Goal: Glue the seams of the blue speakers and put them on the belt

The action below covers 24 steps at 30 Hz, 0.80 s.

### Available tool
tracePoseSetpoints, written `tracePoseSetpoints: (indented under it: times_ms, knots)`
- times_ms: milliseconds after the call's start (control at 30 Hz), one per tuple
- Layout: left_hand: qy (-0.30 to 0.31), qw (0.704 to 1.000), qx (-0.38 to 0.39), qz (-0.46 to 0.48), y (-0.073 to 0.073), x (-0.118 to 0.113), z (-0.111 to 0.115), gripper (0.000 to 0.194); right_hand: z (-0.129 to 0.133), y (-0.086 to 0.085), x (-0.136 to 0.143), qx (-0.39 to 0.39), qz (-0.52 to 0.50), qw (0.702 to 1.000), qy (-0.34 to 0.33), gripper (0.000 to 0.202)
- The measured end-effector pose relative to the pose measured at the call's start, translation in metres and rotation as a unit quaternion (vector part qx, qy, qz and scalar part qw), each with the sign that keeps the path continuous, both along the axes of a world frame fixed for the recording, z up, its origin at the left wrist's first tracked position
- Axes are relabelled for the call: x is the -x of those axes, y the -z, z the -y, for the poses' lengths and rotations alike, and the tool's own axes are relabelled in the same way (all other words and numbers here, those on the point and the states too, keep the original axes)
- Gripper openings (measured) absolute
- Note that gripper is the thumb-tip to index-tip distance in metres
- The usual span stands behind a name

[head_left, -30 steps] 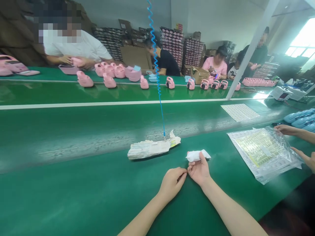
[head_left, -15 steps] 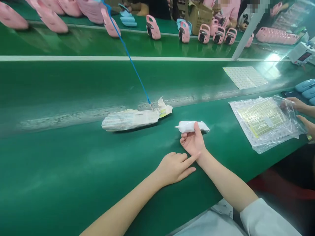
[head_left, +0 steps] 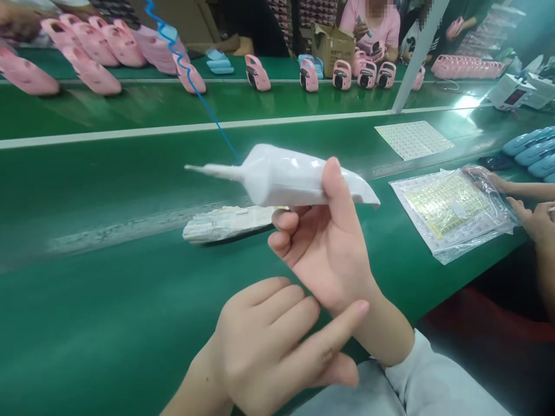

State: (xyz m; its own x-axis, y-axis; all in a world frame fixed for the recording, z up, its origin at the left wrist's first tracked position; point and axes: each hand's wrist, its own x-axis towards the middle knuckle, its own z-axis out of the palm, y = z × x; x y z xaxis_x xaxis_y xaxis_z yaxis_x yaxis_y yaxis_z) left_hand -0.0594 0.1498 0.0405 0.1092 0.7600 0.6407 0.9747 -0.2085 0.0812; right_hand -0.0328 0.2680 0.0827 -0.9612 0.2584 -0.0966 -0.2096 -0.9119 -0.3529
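My right hand (head_left: 329,242) is raised, gripping a white squeeze tube (head_left: 286,173) between the thumb and the fingers beneath it. The tube lies nearly level; its long thin nozzle points left and its flat end points right. Below it, my left hand (head_left: 277,341) holds nothing visible. Its index finger and thumb stretch out toward my right wrist, while the other fingers are curled. Behind the tube, a long paper-wrapped bundle (head_left: 225,224) lies on the green work surface (head_left: 130,306), its right end hidden by my right hand. A blue cord (head_left: 212,115) passes down behind the tube.
On the right are a clear plastic bag (head_left: 472,237) over yellow label sheets, another person's hands (head_left: 529,214) and blue shell-like parts (head_left: 533,150). A label sheet (head_left: 414,140) lies farther back. Pink casings (head_left: 258,74) line the far bench. A grey post (head_left: 416,58) stands there.
My right hand has lifted the white tube up and closer to the camera. My left hand has also come nearer, index finger still extended. The camera view has shifted slightly.
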Motion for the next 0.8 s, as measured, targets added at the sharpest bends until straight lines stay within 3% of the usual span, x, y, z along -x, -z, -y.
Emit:
tracePoseSetpoints:
  times_ms: [167, 333, 533, 700, 800]
  knots:
    - [-0.015, 0.997, 0.053, 0.051, -0.008, -0.014, 0.003, 0.038, -0.004, -0.003, -0.004, 0.034, 0.022, 0.999, -0.022, 0.032]
    - [-0.019, 0.997, 0.057, 0.055, -0.011, -0.012, 0.005, 0.036, -0.005, -0.002, -0.004, 0.096, 0.073, 0.991, -0.065, 0.04]
    - [0.014, 0.998, 0.062, 0.03, -0.009, -0.005, 0.01, 0.035, -0.002, 0.0, -0.006, 0.085, 0.046, 0.989, -0.113, 0.042]
    - [0.002, 0.999, -0.031, 0.021, -0.002, -0.004, 0.01, 0.034, 0.001, -0.003, -0.003, 0.119, 0.105, 0.98, -0.12, 0.05]
    - [0.006, 0.999, -0.041, 0.014, 0.001, -0.005, 0.01, 0.036, 0.004, -0.004, 0.001, 0.141, 0.125, 0.975, -0.117, 0.053]
